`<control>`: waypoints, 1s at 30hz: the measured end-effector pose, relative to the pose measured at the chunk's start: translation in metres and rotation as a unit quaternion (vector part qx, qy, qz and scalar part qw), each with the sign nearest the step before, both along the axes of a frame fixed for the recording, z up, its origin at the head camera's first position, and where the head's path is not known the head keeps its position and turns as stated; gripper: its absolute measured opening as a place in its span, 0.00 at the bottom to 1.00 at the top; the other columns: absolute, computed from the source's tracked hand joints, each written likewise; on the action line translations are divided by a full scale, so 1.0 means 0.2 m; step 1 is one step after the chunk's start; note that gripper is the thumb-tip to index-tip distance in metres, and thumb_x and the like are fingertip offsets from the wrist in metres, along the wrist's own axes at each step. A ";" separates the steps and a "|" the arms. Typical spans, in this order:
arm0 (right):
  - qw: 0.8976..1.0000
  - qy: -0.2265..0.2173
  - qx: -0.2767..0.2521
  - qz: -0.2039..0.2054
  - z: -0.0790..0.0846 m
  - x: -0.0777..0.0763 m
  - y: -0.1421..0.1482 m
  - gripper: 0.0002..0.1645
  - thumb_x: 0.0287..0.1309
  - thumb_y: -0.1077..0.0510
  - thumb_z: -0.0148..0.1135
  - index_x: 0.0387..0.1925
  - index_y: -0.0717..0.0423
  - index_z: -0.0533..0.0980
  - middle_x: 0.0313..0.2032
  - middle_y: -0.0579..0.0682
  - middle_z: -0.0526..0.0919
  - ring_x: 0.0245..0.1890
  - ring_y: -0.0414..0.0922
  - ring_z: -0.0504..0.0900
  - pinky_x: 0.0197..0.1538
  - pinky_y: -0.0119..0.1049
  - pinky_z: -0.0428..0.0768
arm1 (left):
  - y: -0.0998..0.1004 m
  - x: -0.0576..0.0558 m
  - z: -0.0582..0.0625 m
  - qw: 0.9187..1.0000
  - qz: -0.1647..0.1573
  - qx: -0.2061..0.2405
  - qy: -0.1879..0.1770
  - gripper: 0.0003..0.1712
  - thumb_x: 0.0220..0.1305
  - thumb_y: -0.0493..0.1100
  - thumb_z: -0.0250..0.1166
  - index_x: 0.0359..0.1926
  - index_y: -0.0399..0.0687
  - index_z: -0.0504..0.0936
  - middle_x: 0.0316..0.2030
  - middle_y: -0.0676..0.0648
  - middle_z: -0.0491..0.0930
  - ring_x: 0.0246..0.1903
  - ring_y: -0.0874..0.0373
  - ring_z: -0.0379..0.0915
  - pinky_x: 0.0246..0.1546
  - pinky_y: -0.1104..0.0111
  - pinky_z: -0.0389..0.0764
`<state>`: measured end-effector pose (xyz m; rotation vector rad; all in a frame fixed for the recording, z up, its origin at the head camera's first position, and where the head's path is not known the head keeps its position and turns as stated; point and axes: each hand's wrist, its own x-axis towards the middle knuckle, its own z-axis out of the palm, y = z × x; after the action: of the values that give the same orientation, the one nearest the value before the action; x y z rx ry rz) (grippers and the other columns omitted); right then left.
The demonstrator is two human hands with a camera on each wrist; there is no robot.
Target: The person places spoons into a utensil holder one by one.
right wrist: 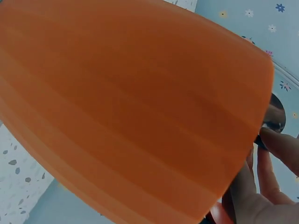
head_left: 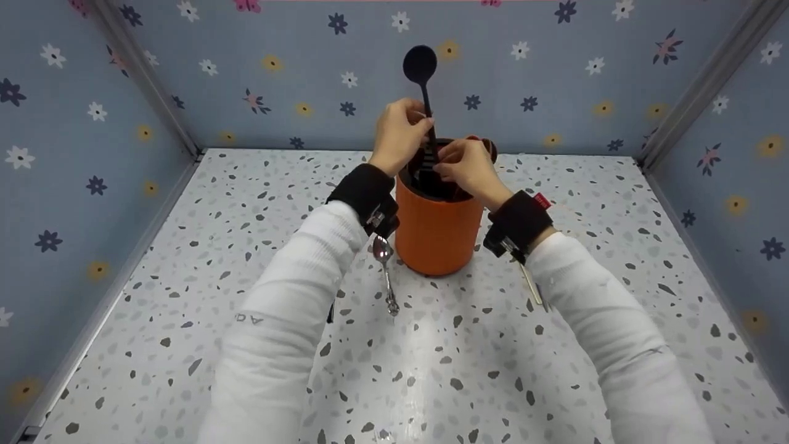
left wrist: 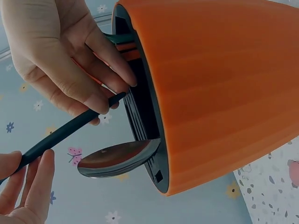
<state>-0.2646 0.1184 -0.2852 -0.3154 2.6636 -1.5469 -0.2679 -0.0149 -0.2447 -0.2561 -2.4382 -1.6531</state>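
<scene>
My left hand [head_left: 399, 132] pinches the thin handle of a black ladle [head_left: 420, 64], which stands upright with its round head at the top. Lower on the same handle, just above the rim of an orange utensil holder [head_left: 439, 234], the fingertips of my right hand [head_left: 471, 165] pinch it near its lower end. The left wrist view shows the handle's tip by the holder's dark mouth, between the right fingers. A shiny metal spoon bowl [left wrist: 119, 158] juts from that mouth. In the right wrist view the holder's wall hides most of the right hand [right wrist: 268, 196].
A silver spoon [head_left: 383, 253] with an ornate handle lies left of the holder on the speckled table [head_left: 431, 370]. Thin cutlery handles [head_left: 532, 287] lie partly under the right forearm. A dark tip [head_left: 331, 312] shows beside the left sleeve. Flowered panels [head_left: 246, 61] surround the table.
</scene>
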 end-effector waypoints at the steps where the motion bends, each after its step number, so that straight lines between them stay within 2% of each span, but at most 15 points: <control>1: 1.000 0.002 0.005 -0.003 0.00 0.00 0.00 0.14 0.54 0.67 0.57 0.43 0.68 0.72 0.41 0.63 0.76 0.38 0.53 0.79 0.42 0.34 0.80 | 0.00 0.00 0.00 1.000 0.004 -0.005 -0.001 0.13 0.59 0.34 0.56 0.45 0.33 0.73 0.39 0.39 0.77 0.34 0.52 0.76 0.32 0.76 0.78; 9: 0.999 0.033 -0.005 -0.038 -0.01 0.00 -0.01 0.13 0.52 0.68 0.55 0.42 0.68 0.73 0.37 0.62 0.77 0.35 0.51 0.79 0.40 0.33 0.80 | -0.01 -0.03 -0.02 0.999 0.022 -0.034 0.014 0.12 0.60 0.36 0.56 0.44 0.36 0.78 0.37 0.41 0.79 0.33 0.56 0.77 0.32 0.78 0.78; 14: 0.997 0.031 -0.024 -0.062 0.00 0.03 0.02 0.11 0.52 0.67 0.58 0.39 0.67 0.73 0.36 0.60 0.77 0.32 0.47 0.80 0.37 0.31 0.80 | -0.05 -0.02 -0.03 0.999 0.029 -0.027 0.021 0.12 0.61 0.36 0.55 0.44 0.37 0.79 0.36 0.41 0.79 0.33 0.56 0.77 0.33 0.78 0.78; 24: 0.998 0.004 -0.065 -0.027 0.03 0.09 0.07 0.12 0.53 0.66 0.57 0.41 0.67 0.72 0.34 0.56 0.76 0.34 0.48 0.79 0.39 0.33 0.80 | -0.16 -0.01 -0.08 0.999 0.044 0.029 0.012 0.12 0.60 0.33 0.54 0.43 0.32 0.78 0.36 0.37 0.78 0.34 0.52 0.76 0.35 0.75 0.79; 30: 0.996 -0.017 -0.089 -0.011 0.05 0.11 0.07 0.11 0.53 0.66 0.58 0.40 0.64 0.72 0.35 0.54 0.76 0.33 0.47 0.79 0.39 0.33 0.80 | -0.24 -0.01 -0.14 0.997 0.058 0.057 -0.009 0.12 0.60 0.32 0.54 0.42 0.30 0.77 0.35 0.36 0.77 0.31 0.54 0.76 0.32 0.74 0.80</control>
<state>-0.2419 0.1328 -0.2759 -0.2654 2.5184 -1.7828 -0.2689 -0.0628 -0.2731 -0.0823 -2.3146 -1.7432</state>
